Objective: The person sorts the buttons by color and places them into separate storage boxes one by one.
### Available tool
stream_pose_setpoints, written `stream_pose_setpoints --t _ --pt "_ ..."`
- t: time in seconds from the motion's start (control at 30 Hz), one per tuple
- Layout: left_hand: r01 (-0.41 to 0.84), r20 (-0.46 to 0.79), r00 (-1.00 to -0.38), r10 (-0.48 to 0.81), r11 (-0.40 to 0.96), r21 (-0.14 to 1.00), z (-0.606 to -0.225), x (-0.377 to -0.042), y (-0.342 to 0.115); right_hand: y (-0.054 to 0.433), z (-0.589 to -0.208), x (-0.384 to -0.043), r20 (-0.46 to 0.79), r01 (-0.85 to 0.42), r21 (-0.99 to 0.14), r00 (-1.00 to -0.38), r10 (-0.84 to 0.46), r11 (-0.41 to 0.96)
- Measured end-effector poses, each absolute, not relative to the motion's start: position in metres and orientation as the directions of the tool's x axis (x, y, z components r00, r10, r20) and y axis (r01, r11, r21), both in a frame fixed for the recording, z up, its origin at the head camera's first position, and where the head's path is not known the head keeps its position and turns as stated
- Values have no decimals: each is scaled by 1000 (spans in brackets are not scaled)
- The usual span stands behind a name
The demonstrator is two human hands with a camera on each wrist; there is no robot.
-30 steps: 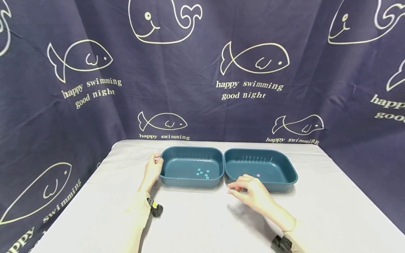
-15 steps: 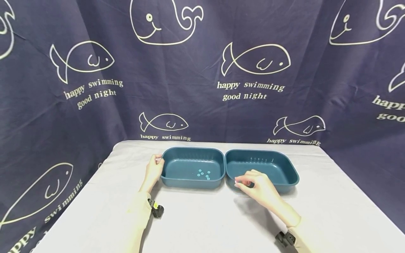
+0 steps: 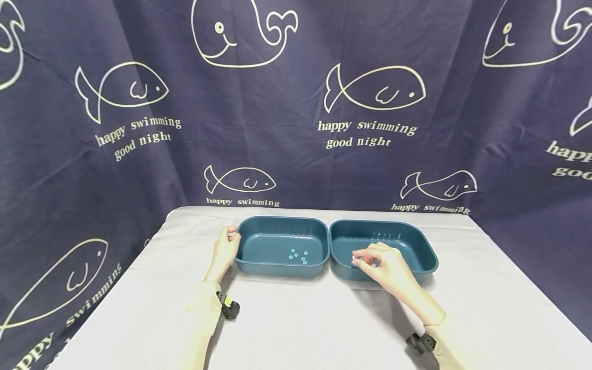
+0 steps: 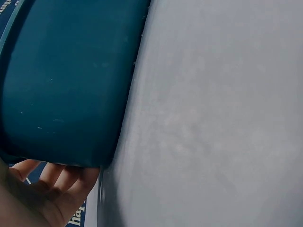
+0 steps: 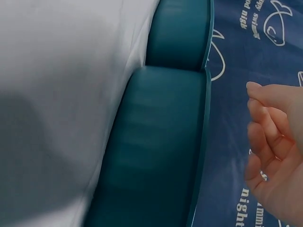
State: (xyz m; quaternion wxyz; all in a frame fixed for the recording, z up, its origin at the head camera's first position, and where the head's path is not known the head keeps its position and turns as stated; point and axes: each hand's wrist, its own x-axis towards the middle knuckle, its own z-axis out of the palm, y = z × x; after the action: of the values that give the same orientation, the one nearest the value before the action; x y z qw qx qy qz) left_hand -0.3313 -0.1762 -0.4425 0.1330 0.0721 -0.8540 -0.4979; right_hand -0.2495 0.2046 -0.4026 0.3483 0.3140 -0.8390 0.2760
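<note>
Two dark teal plastic bins stand side by side in the head view. My left hand (image 3: pixel 225 251) grips the outer left end of the left bin (image 3: pixel 282 269); in the left wrist view its fingers (image 4: pixel 64 182) lie against that end wall. Several small light-blue rings (image 3: pixel 296 255) lie on the left bin's floor. Over the front rim of the right bin (image 3: pixel 416 252) hovers my right hand (image 3: pixel 388 266), fingers curled. Its thumb and index fingertips (image 5: pixel 252 90) meet in the right wrist view; whether something tiny sits between them cannot be made out.
A white cloth covers the table (image 3: pixel 287 318) beneath both bins. Behind and at the sides hangs a dark blue curtain (image 3: pixel 296 154) with fish drawings and lettering. Each wrist wears a small black camera. The bins touch at their inner ends.
My right hand has moved rightward and slightly up, from the right bin's front left corner to over its front rim. It covers most of where a pink ring showed. My left hand keeps its grip.
</note>
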Motion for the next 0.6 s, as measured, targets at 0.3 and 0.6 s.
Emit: stream_pose_setpoints --t 0.3,0.6 --pt "8 158 -953 -258 499 867 -443 -331 -176 216 -406 -259 753 -678 -258 -587 -297 688" --pt "13 160 -954 -254 496 868 -442 -331 -177 226 -405 -266 728 -642 -266 -623 -288 719"
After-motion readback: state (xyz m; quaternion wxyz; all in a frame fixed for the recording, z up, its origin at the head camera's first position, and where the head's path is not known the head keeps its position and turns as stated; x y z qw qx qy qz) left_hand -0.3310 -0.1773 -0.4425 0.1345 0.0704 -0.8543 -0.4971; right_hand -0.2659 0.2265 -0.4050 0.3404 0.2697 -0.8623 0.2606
